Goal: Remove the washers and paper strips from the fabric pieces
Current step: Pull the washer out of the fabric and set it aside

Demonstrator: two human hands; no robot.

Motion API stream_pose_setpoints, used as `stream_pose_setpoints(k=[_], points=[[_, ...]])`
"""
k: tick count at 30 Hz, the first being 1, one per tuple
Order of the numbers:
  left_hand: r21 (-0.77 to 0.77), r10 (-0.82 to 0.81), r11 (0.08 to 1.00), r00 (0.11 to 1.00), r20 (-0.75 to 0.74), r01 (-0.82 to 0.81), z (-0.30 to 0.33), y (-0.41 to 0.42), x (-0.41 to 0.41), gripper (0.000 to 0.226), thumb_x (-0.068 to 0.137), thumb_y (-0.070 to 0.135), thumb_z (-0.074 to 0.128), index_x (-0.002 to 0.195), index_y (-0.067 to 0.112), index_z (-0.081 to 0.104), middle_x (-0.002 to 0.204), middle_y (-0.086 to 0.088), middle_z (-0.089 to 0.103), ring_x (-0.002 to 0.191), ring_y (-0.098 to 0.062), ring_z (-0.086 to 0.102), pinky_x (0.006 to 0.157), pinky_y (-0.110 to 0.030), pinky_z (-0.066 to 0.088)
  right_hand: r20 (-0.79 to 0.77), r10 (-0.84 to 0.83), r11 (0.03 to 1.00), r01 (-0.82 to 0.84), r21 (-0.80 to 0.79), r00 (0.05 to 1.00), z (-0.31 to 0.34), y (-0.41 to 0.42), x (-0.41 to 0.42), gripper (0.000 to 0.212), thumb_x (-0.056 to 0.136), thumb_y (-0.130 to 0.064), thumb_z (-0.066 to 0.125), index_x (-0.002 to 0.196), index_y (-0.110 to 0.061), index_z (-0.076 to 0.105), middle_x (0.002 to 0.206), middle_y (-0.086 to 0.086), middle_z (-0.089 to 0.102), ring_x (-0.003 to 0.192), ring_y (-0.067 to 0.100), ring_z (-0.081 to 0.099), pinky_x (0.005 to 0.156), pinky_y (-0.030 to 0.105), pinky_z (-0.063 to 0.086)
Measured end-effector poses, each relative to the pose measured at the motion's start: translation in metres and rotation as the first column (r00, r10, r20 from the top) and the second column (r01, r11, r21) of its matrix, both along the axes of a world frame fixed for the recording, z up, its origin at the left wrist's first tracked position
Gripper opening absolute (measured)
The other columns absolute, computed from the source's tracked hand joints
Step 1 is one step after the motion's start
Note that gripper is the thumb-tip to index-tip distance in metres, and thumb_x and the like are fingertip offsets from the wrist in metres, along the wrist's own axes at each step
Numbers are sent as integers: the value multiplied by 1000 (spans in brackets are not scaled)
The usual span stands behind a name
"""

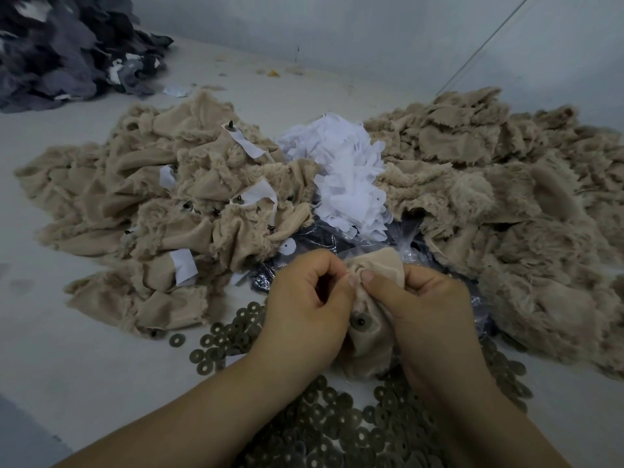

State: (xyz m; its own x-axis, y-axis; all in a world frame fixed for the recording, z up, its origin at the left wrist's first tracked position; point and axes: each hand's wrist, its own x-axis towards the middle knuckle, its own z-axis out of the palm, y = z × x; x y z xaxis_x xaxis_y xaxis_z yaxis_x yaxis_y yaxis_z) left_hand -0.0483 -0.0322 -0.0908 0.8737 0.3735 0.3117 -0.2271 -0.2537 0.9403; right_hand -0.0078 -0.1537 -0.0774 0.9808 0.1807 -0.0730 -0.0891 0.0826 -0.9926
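Note:
Both hands hold one beige fabric piece [369,336] low in the middle of the view. My left hand [304,298] pinches its left side with curled fingers. My right hand [415,298] grips its right side, thumb pressed on the bunched top. A dark round washer [360,321] sits on the fabric between the two hands. To the left lies a pile of beige fabric pieces [169,204] with white paper strips [258,194] and dark studs still on them. A heap of loose white paper strips [347,173] lies behind my hands.
Loose dark washers [337,423] cover the white surface around and under my forearms. A larger heap of beige fabric pieces [506,204] fills the right side. Dark grey fabric scraps [67,52] pile up at the far left. Clear plastic over dark material [324,238] lies behind my hands.

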Motion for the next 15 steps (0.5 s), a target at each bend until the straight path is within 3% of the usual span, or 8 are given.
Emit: stream_pose_setpoints(k=[2,8,12,15], points=[[-24,-9,1000,1000,3,9,1,0,0,17,84,18,61,67,15,58,60,-6,58,52,-8,49,49,-27,43,14,-12,1000,12,-6,1000,0,1,-1,12,83,-5,75,75,-14,79,71,12,76,65,26,75,53,29,59],[-163,-33,986,999,-13,30,5,-3,0,14,80,21,60,69,13,60,57,-7,56,51,-13,49,47,-32,42,-11,-11,1000,11,5,1000,-1,3,-3,15,85,-8,73,75,-18,80,72,11,76,63,24,75,53,30,57],[-102,6,995,1000,10,-5,6,-4,0,16,81,21,61,67,13,58,57,-10,55,50,-14,46,47,-34,42,-3,-19,1000,19,1,1000,-2,3,-3,15,85,-9,73,75,-18,79,71,11,76,61,22,73,52,30,57],[-89,17,996,1000,-1,-17,6,-4,1,16,81,20,61,67,13,58,56,-10,54,49,-9,45,45,-28,42,46,-32,999,33,-28,998,-2,2,-3,17,85,-9,73,75,-21,79,70,10,76,61,23,73,53,32,58]])
